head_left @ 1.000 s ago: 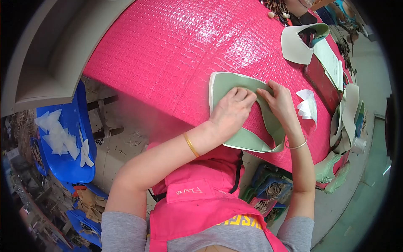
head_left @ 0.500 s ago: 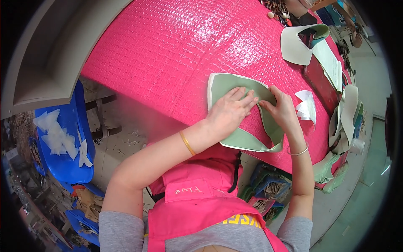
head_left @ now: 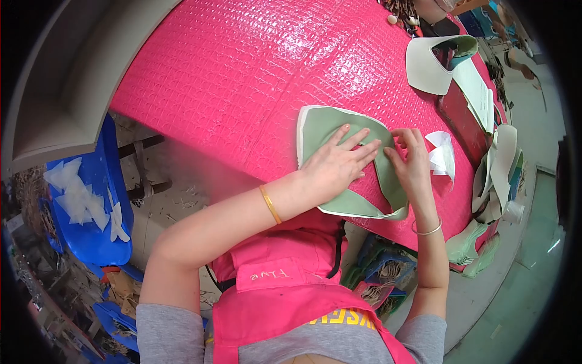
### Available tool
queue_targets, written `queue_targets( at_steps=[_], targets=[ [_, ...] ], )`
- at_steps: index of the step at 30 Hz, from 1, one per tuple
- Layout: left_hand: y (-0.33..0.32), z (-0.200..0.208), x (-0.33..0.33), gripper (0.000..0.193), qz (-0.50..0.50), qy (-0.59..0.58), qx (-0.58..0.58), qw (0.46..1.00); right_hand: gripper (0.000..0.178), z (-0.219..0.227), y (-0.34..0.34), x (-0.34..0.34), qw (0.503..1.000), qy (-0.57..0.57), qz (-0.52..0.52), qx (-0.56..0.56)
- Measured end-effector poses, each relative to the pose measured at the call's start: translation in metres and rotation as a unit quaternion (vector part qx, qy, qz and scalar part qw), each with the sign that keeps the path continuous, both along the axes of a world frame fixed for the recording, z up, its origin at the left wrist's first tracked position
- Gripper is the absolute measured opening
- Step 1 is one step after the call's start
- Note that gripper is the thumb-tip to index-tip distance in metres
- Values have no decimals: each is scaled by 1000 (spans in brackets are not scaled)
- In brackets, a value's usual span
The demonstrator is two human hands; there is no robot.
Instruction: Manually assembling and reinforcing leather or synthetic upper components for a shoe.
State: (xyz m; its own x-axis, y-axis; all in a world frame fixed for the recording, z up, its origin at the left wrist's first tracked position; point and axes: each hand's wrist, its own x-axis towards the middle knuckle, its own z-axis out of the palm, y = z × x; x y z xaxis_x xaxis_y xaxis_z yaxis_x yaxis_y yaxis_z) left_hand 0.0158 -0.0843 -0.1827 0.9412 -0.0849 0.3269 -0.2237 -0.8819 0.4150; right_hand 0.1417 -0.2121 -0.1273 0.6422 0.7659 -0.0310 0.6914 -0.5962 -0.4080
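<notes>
A shoe upper (head_left: 315, 127), pale green inside with a white edge, lies on the pink table cover (head_left: 242, 79) near its front edge. My left hand (head_left: 333, 167) rests flat on its green face, fingers spread. At the upper's right side, my right hand (head_left: 414, 164) has its thumb and fingers curled together at the edge; the fingertips' contact is partly hidden. Just right of that hand lies a piece of curled white backing or lining (head_left: 442, 155).
A white shoe upper (head_left: 424, 67) stands at the far right beside a notebook (head_left: 474, 91). More uppers (head_left: 500, 164) and green-edged pieces (head_left: 467, 246) lie along the right edge. A blue chair (head_left: 79, 239) holds white cut pieces (head_left: 76, 191). Left is a grey cabinet (head_left: 73, 109).
My left hand's fingers have spread and lie flatter on the upper. My right hand has drawn slightly right and down along its edge. The upper has barely moved.
</notes>
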Motion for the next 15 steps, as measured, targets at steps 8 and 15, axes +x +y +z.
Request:
queue_targets(
  at_steps=[8, 15],
  targets=[
    [8, 3, 0, 40, -20, 38, -36, 998, 62, 25, -39, -27, 875, 457, -140, 74],
    [22, 7, 6, 35, -94, 75, -55, 991, 54, 5, -55, -62, 946, 304, -103, -41]
  ],
)
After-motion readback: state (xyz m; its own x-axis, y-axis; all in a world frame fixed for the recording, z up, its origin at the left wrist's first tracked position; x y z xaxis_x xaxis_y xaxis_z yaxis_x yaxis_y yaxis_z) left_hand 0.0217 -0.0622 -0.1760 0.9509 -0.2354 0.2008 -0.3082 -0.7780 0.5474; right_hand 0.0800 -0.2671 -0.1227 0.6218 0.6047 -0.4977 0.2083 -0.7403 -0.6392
